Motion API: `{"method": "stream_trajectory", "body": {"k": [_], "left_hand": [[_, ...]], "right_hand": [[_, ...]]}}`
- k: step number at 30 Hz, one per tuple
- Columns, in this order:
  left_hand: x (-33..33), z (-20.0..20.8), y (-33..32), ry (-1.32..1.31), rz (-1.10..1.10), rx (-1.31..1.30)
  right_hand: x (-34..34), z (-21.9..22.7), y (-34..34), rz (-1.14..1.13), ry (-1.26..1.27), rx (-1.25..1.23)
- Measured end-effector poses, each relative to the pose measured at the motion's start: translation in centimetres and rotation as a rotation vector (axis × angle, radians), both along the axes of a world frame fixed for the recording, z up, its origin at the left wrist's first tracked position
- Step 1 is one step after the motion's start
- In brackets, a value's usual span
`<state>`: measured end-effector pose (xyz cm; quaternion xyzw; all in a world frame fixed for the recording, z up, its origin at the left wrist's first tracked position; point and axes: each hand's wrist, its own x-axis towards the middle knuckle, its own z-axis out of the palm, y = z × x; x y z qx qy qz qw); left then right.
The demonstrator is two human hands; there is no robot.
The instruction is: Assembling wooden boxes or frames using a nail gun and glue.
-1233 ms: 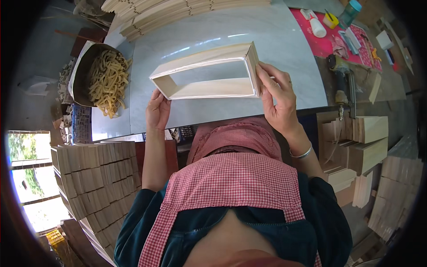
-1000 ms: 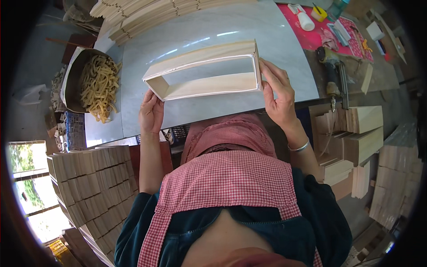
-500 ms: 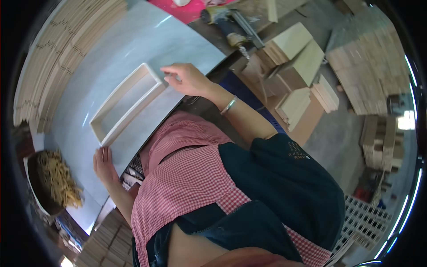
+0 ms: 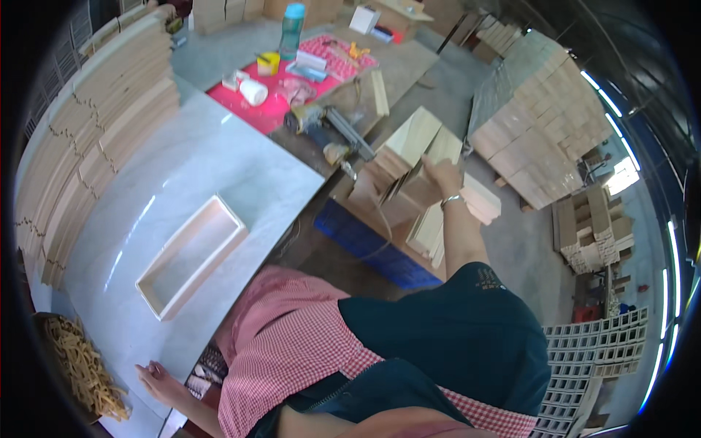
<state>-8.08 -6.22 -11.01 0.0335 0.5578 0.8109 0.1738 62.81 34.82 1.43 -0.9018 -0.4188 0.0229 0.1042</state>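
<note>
A pale wooden rectangular frame lies on the smooth grey-white tabletop, with neither hand touching it. Close to the table's near left edge is my left hand, its fingers loosely bent and apart, with nothing visible in them. My right hand reaches out to the right, onto thin wooden boards stacked beside the table. At least one finger stretches along the boards; the other fingertips are partly hidden. Next to this stack are more light wooden strips.
Tall stacks of wooden strips line the table's far left. A container of tan bands sits near my left hand. A nail gun lies beyond the table's corner, near a pink mat with a bottle. A wrapped pallet stack stands right.
My right hand has left the frame's far end and moved right to the stacked boards. My left hand has come off the near end and drawn back. The view has swung right.
</note>
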Motion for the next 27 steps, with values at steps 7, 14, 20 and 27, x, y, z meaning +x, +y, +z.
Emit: {"method": "stream_trajectory", "body": {"k": [7, 14, 20, 27], "left_hand": [[6.3, 6.8, 2.3, 0.072, 0.007, 0.042], [8.3, 8.8, 2.5, 0.130, -0.038, 0.045], [0.6, -1.2, -0.8, 0.063, 0.022, -0.018], [5.9, 6.7, -0.5, 0.084, 0.121, 0.044]], "right_hand": [[2.7, -1.1, 1.1, -0.065, 0.178, 0.032], [1.2, 1.1, 1.2, -0.093, 0.161, 0.316], [-5.6, 5.4, 2.9, 0.255, 0.223, 0.655], [-26.2, 7.7, 0.6, 1.421, 0.487, 0.487]]}}
